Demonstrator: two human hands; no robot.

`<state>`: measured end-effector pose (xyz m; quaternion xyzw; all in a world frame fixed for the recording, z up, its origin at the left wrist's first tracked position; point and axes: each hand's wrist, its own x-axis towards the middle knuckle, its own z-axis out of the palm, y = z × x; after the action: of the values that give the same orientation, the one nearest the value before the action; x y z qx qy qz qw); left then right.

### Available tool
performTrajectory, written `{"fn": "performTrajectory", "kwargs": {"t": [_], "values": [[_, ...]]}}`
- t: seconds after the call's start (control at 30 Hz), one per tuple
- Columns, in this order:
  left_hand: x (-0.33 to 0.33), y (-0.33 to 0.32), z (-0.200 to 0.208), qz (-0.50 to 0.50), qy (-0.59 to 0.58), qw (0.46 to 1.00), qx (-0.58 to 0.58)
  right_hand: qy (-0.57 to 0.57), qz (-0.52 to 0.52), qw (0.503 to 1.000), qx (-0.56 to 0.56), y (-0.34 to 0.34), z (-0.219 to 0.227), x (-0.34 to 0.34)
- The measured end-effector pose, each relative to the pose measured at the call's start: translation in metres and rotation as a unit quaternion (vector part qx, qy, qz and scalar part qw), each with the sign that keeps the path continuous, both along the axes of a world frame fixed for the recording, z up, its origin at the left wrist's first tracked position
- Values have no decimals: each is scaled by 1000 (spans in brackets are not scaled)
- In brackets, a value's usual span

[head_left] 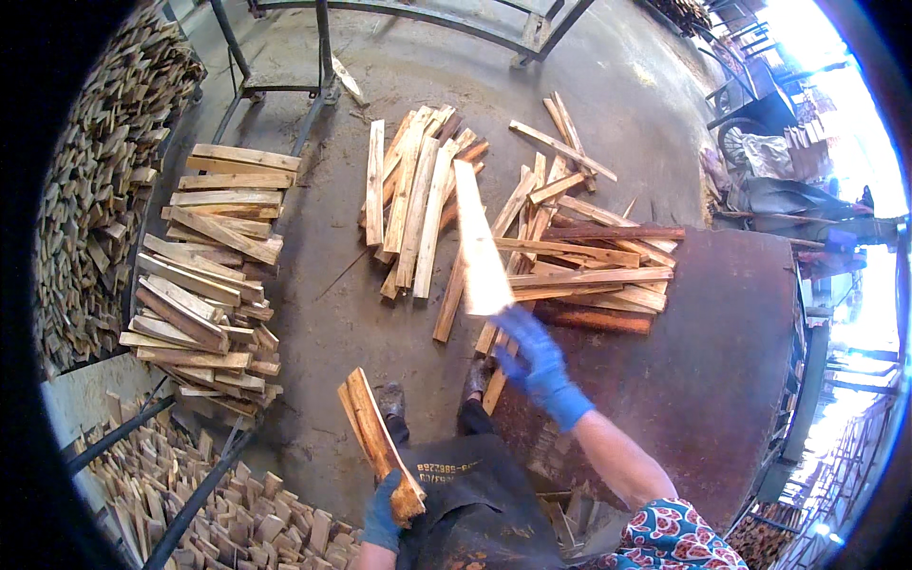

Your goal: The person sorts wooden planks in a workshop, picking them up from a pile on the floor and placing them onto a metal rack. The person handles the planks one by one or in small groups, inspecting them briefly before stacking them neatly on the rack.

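Observation:
My left hand (383, 513), in a blue glove, grips the lower end of rough wooden slats (372, 427) beside my dark apron; at least two seem to lie together, one with a brown edge. My right hand (543, 370), also gloved in blue and slightly blurred, reaches forward. Its fingers meet the near end of a pale, brightly lit wooden board (483, 247), which points away from me. Beneath and right of that board lies a loose, criss-crossed heap of slats (589, 275). Left of it, a second pile of slats (418, 204) lies roughly lengthwise on the floor.
A stack of slats (214, 285) fills a metal-framed rack at left. Tall wood stacks (104, 190) rise behind it, and more wood pieces (237, 518) stand at lower left. A brown sheet (703, 380) lies at right. A metal frame (427, 14) crosses the far floor.

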<state>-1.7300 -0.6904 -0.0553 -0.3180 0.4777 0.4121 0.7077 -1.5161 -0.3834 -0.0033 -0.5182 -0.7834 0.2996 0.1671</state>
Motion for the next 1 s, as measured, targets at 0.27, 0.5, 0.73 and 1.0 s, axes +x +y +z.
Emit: {"fn": "performTrajectory", "kwargs": {"t": [0.27,0.5,0.73,1.0], "values": [[12,-1,7,-42,39,998,2,2,162,935,-317,-108,-15,2],[23,31,66,-134,156,978,-22,56,113,883,-452,-121,-4,47],[74,54,110,-149,210,962,93,203,33,810,-550,-94,-25,49],[118,95,153,-225,272,923,151,388,-144,549,-726,-68,0,29]]}}
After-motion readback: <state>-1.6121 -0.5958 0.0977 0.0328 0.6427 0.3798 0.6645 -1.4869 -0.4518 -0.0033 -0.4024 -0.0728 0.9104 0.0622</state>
